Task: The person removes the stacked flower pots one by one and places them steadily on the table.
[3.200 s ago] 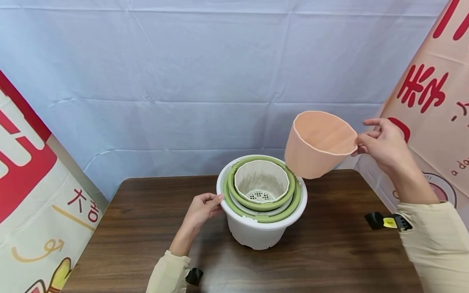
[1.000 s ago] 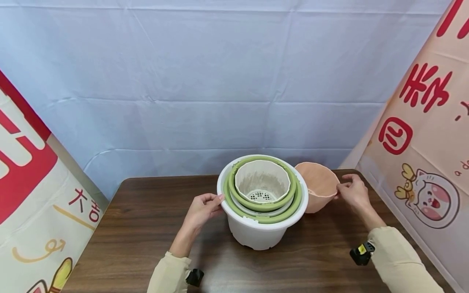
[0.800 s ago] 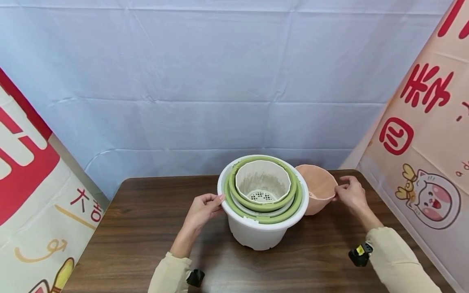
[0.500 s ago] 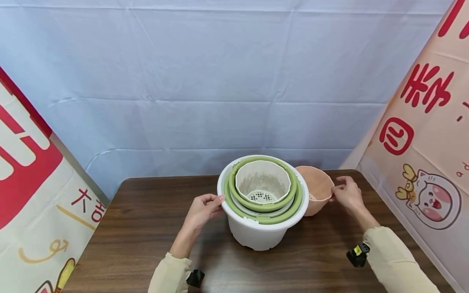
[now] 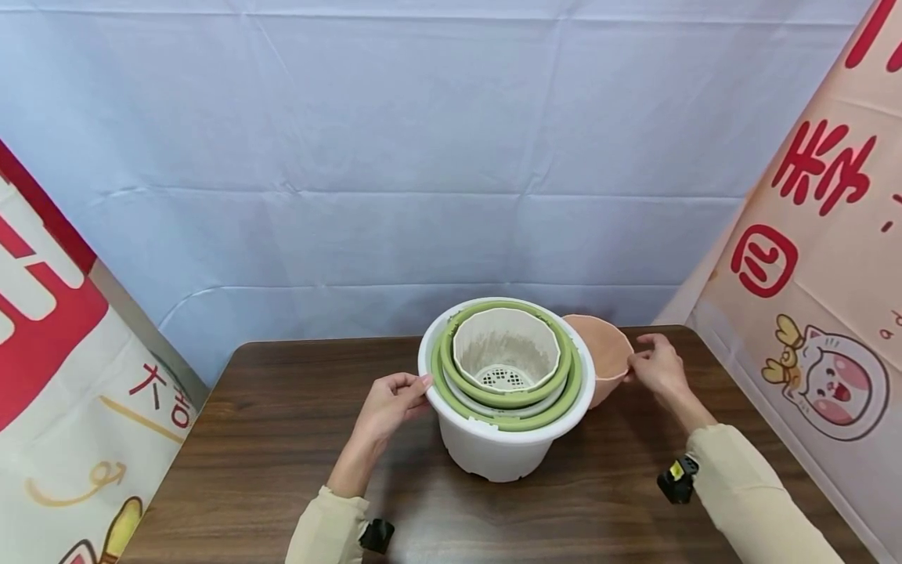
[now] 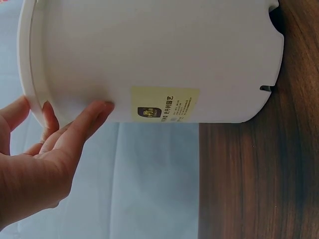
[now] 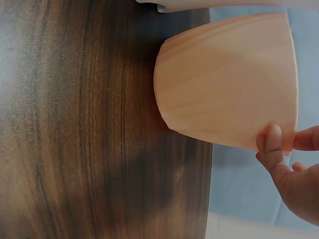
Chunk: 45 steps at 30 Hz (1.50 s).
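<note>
A large white plastic flowerpot [image 5: 493,454] stands upright on the table, with green-rimmed pots [image 5: 537,417] nested inside it. Innermost sits a small off-white pot [image 5: 503,345] with a perforated bottom. My left hand [image 5: 390,403] pinches the white pot's rim on its left side; in the left wrist view some fingertips rest against the outer wall near a label [image 6: 165,104]. Behind and right of the stack is a peach flowerpot [image 5: 604,352], partly hidden by the white rim. My right hand [image 5: 658,366] pinches its rim between thumb and fingers on the right side.
The dark wooden table [image 5: 282,439] ends just behind the pots, where a pale blue cloth backdrop [image 5: 366,157] hangs. Printed banners flank it: a left banner [image 5: 56,407] and a right banner [image 5: 810,313].
My right hand has lowered the peach pot from the air to beside the stack, then shifted it left, closer behind the white pot. My left hand keeps its hold on the white rim.
</note>
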Tool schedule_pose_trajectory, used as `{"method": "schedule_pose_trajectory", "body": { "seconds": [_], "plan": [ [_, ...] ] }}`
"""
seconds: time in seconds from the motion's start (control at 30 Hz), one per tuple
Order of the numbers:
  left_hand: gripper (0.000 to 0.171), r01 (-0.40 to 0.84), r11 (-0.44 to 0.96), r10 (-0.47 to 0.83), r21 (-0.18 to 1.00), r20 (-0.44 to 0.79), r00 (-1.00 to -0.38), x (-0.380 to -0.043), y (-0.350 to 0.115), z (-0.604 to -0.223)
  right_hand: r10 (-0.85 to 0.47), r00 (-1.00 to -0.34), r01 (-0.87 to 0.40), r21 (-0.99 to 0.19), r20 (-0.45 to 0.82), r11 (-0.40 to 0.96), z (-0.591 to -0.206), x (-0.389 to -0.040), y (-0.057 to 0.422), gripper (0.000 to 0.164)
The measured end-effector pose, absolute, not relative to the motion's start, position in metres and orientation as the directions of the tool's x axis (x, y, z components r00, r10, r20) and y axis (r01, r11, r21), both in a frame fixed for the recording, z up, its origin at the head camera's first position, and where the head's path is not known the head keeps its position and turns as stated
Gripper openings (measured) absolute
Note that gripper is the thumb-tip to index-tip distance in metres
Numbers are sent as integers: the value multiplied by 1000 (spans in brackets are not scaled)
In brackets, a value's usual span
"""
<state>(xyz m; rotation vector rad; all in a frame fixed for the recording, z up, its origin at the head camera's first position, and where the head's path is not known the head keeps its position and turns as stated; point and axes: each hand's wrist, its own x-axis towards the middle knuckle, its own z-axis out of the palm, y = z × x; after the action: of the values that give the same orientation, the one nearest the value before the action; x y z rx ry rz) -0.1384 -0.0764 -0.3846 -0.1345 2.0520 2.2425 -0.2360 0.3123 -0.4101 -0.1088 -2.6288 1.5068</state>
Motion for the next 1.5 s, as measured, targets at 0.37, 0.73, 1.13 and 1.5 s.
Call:
{"method": "schedule_pose_trajectory", "body": {
  "seconds": [0.37, 0.73, 1.13, 1.5],
  "plan": [
    [27, -138, -72, -5, 988, -139, -990, -137, -75, -383, 88, -995, 3, -858, 49, 514, -409, -244, 304, 46],
    [27, -133, -87, -4, 987, -134, -991, -139, -77, -389, 50, -999, 3, -888, 22, 461, -403, -249, 297, 44],
    [24, -138, -99, 6, 986, -138, -990, -143, -79, -391, 15, -1000, 18, -911, -13, 411, -400, -250, 294, 44],
    [27, -139, -61, -1, 988, -140, -990, -146, -75, -378, -27, -999, 24, -916, -38, 400, -387, -249, 298, 44]
  ]
}}
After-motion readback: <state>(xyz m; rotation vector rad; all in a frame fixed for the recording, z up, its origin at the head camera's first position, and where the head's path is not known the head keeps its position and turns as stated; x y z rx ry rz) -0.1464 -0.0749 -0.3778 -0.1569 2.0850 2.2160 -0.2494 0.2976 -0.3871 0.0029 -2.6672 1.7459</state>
